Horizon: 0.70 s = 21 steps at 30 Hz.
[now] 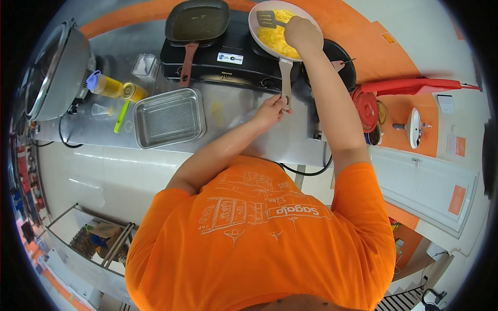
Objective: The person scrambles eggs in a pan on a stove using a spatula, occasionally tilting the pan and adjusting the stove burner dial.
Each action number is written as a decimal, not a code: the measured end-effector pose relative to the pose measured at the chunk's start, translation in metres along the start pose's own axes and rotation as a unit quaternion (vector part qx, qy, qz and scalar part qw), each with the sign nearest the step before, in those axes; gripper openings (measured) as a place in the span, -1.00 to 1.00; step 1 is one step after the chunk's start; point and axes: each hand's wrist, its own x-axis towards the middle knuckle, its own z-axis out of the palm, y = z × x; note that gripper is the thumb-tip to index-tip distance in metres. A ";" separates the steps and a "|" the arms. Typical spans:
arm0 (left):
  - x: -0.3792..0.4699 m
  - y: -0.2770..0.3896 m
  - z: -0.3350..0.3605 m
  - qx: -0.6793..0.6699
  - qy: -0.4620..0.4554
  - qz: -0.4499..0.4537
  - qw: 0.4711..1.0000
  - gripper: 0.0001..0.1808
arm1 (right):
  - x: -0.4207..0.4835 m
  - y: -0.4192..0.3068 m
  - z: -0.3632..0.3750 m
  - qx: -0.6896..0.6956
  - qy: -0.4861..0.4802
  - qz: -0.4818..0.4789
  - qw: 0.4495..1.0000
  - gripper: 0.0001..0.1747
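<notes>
My left hand (272,112) grips the end of the beige handle (286,79) of a light-coloured frying pan (253,29). The pan sits on the right burner of a black Rinnai gas stove (218,64). Yellow egg (274,37) is spread in folds across the pan's bottom. Above it, my right hand (303,33) is closed around a grey slotted spatula (267,19), whose blade is over the upper left of the pan. The spatula's handle is mostly hidden in the fist.
A square grill pan (198,21) occupies the left burner. Left of my arms are a metal tray with a wire rack (171,118), an oil bottle (104,84), a yellow-filled jar (133,92), a green-handled utensil (121,116) and a large steel pot (58,74). A black pan (340,64) stands right of the stove.
</notes>
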 end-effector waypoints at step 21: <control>0.000 0.002 0.005 0.036 0.006 0.036 0.999 -0.32 | 0.008 0.105 0.018 -0.103 0.069 0.044 0.991 -0.70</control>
